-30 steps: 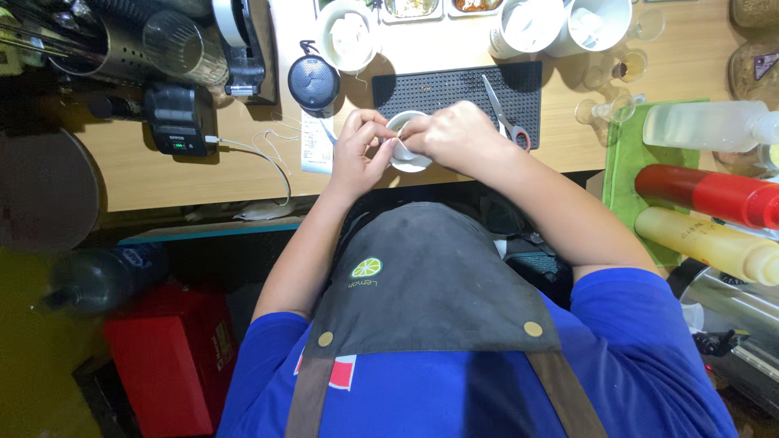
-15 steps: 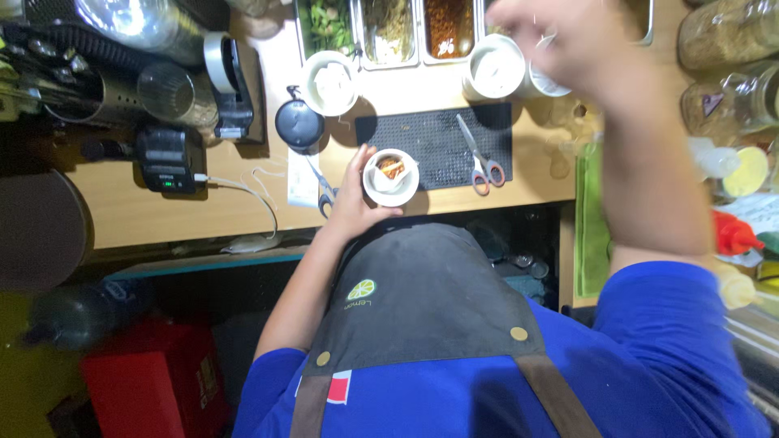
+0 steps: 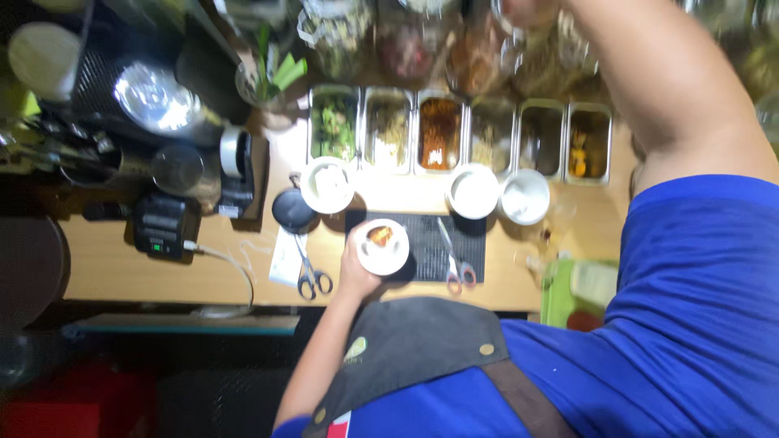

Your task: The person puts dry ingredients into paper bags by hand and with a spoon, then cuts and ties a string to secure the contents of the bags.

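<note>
My left hand [image 3: 355, 274] holds a small white cup [image 3: 383, 247] with orange-brown food in it, just over the left end of a black ribbed mat [image 3: 426, 243] on the wooden counter. My right arm stretches far up across the counter. My right hand [image 3: 519, 10] is blurred and cut off by the top edge, among glass jars [image 3: 479, 53]. Whether it grips anything cannot be seen.
A row of metal trays [image 3: 438, 130] with chopped ingredients lines the back. White round tubs [image 3: 475, 192] [image 3: 525, 197] [image 3: 325, 185] stand before it. Pink-handled scissors [image 3: 454, 261] lie on the mat, grey scissors [image 3: 310, 272] left of it. A black printer [image 3: 162, 225] and a green tray [image 3: 558, 294] flank them.
Both hands were on the cup a second ago. My right hand left it and reached up and away to the jars at the back; my left hand kept the cup.
</note>
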